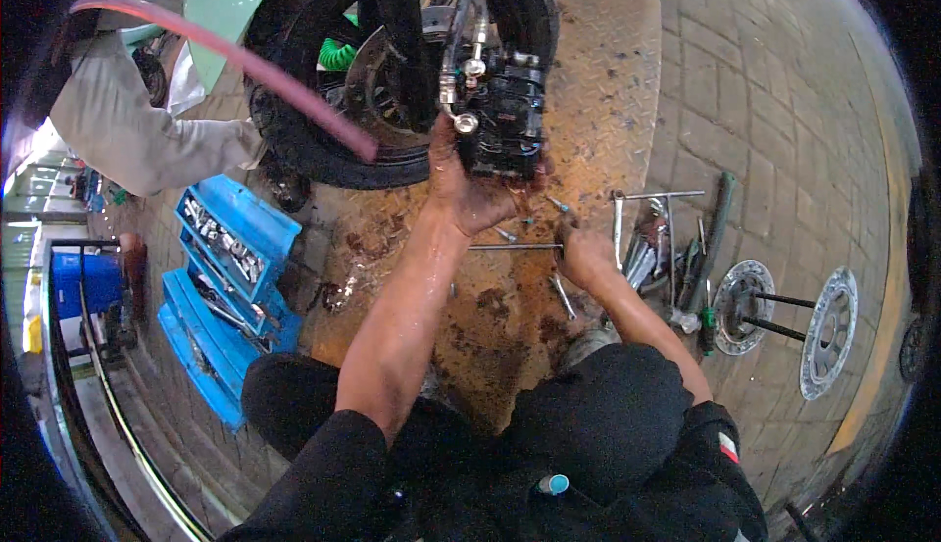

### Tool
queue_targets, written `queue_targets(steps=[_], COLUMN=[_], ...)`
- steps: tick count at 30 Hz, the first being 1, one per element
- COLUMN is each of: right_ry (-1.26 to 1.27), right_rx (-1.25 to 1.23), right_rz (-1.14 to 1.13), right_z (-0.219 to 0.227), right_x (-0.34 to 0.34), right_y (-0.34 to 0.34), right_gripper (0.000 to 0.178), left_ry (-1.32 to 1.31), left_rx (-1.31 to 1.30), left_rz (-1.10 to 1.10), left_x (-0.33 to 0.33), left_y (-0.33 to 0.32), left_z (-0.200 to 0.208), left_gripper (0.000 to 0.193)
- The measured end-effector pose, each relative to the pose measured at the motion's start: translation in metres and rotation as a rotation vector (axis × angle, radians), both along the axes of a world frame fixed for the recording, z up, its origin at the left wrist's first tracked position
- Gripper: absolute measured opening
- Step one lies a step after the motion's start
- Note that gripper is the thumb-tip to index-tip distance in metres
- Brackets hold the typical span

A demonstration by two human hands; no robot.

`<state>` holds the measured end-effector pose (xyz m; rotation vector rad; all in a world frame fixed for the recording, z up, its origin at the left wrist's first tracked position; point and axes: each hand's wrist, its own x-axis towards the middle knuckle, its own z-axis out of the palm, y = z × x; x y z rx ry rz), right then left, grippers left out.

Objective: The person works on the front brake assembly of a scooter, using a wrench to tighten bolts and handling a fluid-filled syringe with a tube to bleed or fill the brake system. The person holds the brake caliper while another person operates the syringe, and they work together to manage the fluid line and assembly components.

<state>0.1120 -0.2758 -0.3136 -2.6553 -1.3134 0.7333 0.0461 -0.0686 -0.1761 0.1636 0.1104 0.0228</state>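
My left hand (466, 199) is closed around a black brake caliper (512, 116) and holds it up beside the motorcycle wheel (387, 174). Brake hoses with silver banjo fittings (467, 123) hang down against the caliper's left side. Lower and to the right, my right hand (585, 253) has its fingers curled at the end of a thin metal rod (512, 246), which points left. Close to those fingertips is a small bolt with a blue-green end (559, 206). Another small bolt (504, 234) lies below the caliper.
On the right lie a T-handle wrench (669, 238), several spanners (642, 263) and two brake discs (828, 334). An open blue toolbox (211, 341) stands at left. A pink hose (245, 62) crosses the upper left, near another person's leg (147, 140). A stained metal plate (608, 81) lies underneath.
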Motion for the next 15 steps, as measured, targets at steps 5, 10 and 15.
queue_targets(steps=[5, 10, 15], right_ry=[-0.527, -0.367, -0.065], right_rx=[0.278, 0.084, -0.134], right_rz=[0.249, 0.225, 0.207], right_z=[-0.061, -0.065, -0.043], right_x=[-0.062, -0.074, -0.063], right_y=[-0.056, -0.066, -0.061], right_gripper=[0.015, 0.016, 0.024], left_ry=[0.006, 0.046, 0.073], left_rx=[0.073, 0.006, -0.079], left_rz=[0.014, 0.057, 0.112], left_x=[-0.009, 0.002, -0.001], left_y=[0.005, -0.006, -0.011], left_z=[0.003, 0.010, 0.015], left_gripper=[0.088, 0.082, 0.065])
